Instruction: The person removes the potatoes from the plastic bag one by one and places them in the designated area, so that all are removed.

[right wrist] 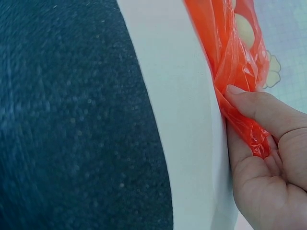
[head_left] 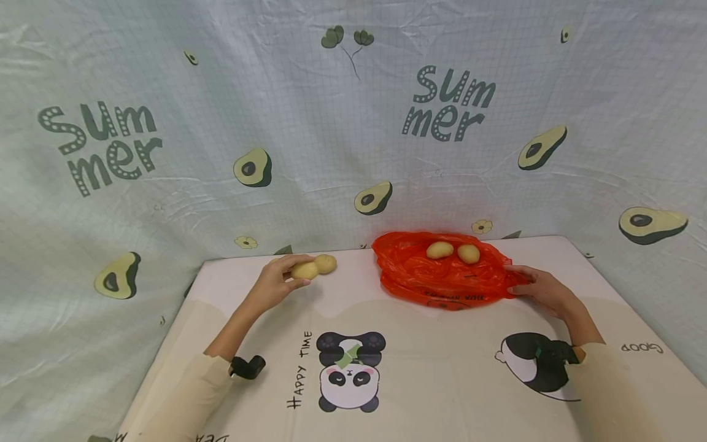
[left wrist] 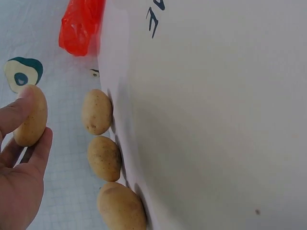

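Note:
My left hand [head_left: 274, 282] pinches a pale yellow potato [left wrist: 37, 117] between thumb and fingers, raised off the table. Three more potatoes lie in a row beside it in the left wrist view: an upper one [left wrist: 97, 112], a middle one [left wrist: 104, 159] and a lower one [left wrist: 122, 206]. At the table's back right a crumpled red plastic bag [head_left: 405, 267] is spread out, with an oval potato [head_left: 440, 250] and a rounder potato [head_left: 469, 253] showing on it. My right hand [head_left: 544, 291] grips the bag's right edge, thumb over the gathered plastic.
A printed cloth covers the table [head_left: 442, 368], with a panda picture [head_left: 349, 374] near the front. Behind the table hangs a pale curtain [head_left: 309, 123] with avocado prints. A black strap camera [head_left: 247, 367] sits on the left wrist.

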A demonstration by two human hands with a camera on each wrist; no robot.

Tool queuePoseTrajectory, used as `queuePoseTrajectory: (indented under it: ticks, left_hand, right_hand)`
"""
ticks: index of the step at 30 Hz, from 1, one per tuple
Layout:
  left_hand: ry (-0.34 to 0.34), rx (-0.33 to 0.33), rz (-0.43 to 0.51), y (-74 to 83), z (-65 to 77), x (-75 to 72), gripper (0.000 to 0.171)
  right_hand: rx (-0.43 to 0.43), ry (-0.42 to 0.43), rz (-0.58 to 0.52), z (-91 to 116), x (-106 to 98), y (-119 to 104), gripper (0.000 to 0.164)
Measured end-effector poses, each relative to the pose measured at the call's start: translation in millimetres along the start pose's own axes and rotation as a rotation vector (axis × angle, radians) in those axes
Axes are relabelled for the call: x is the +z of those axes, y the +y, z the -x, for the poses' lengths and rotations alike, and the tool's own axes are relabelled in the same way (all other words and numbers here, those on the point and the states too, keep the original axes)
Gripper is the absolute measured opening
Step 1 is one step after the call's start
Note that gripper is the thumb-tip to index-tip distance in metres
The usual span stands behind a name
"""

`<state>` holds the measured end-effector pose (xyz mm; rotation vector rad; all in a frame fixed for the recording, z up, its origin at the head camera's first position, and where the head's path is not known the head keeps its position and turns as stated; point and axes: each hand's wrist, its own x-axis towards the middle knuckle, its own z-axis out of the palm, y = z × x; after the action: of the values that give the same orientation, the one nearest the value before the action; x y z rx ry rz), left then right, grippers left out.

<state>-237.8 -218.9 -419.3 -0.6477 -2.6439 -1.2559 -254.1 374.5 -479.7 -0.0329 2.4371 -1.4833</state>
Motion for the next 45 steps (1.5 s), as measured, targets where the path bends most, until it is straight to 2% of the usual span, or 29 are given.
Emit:
queuePoseTrajectory:
  ticks: [6,15,20,32,45]
  left_hand:
    - [-0.024,0.006,0.018,-7.0,2.2,-4.4,0.049]
    - [-0.018,0.045,-0.035,-9.5,5.8,-10.1,0.046]
    - [-0.021,0.020,-0.035,-9.0,7.4,-13.4,0.047]
    - [-0.017,0.012,-0.152,-11.8,8.5,-17.3,0.048]
    - [-0.059,0.009,-0.155,-23.6,2.8,-20.8,0.048]
  right_hand:
    - [0.008,0.007,-0.005,2,2,0,0.070]
    - [-0.003,0.017,0.006,3,4,-2,0.070]
    - [-0.001,0.018,0.016,4,5,-3,0.070]
    - [-0.010,0.019,0.015,4,4,-1,0.068]
    - [0.004,0.024,0.014,0,3,3,0.069]
